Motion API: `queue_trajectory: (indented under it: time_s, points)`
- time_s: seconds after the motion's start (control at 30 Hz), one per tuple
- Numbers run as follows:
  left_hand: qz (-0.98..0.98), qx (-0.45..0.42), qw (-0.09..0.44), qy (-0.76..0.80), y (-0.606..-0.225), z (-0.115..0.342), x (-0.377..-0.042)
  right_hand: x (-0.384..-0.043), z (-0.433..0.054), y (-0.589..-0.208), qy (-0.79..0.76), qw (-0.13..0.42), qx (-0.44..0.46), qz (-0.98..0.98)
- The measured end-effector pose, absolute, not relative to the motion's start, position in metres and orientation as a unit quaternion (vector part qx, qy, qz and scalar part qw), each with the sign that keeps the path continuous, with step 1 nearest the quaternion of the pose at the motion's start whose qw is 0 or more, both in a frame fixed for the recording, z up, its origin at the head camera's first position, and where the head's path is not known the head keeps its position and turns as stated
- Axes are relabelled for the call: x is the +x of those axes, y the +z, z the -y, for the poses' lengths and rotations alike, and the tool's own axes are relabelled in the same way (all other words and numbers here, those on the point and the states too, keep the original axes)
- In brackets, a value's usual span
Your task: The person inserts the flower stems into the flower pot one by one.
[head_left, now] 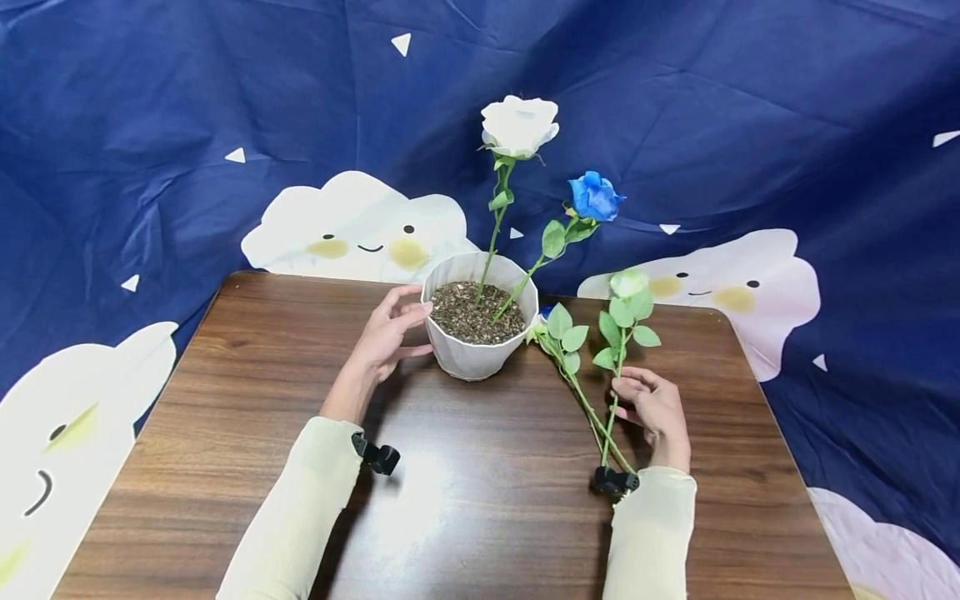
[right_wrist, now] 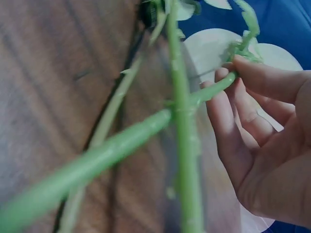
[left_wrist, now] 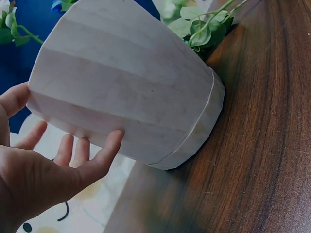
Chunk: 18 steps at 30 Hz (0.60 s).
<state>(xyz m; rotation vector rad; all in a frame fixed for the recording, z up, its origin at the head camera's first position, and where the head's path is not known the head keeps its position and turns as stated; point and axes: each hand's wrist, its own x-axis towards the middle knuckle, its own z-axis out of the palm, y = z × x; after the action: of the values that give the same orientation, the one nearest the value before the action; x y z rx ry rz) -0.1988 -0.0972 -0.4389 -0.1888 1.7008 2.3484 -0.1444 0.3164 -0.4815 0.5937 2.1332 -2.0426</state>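
Observation:
A white faceted flowerpot [head_left: 480, 360] filled with soil [head_left: 476, 315] stands upright on the table. Stuck in the soil are a tall white rose [head_left: 519, 127] and a shorter blue rose [head_left: 595, 197] leaning right. My left hand [head_left: 386, 333] rests on the pot's left side, its fingers spread along the wall in the left wrist view [left_wrist: 53, 165]. To the right of the pot, my right hand [head_left: 652, 408] pinches the green stem of a pale greenish-white rose [head_left: 628, 284] between thumb and fingers. That stem [right_wrist: 214, 91] crosses another one in the right wrist view.
Other cut flower stems [head_left: 581, 387] lie on the brown wooden table [head_left: 480, 517] right of the pot, their heads partly hidden behind it. A dark blue curtain [head_left: 720, 108] with printed clouds hangs close behind the table's far edge.

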Motion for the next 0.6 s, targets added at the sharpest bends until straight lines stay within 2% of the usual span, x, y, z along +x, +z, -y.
queue_trajectory:
  time_s: [0.33, 0.5, 0.6]
  points:
    - [-0.581, -0.062, 0.118, 0.803, -0.439, 0.098, -0.198, -0.150, -0.315, -0.452, -0.785, -0.079, 0.255, -0.560]
    - [-0.582, -0.060, 0.118, 0.802, -0.439, 0.098, -0.198, -0.154, -0.311, -0.443, -0.836, -0.149, 0.211, -0.484]
    - [-0.584, -0.060, 0.117, 0.801, -0.439, 0.098, -0.198, -0.156, -0.310, -0.443, -0.863, -0.168, 0.170, -0.445]
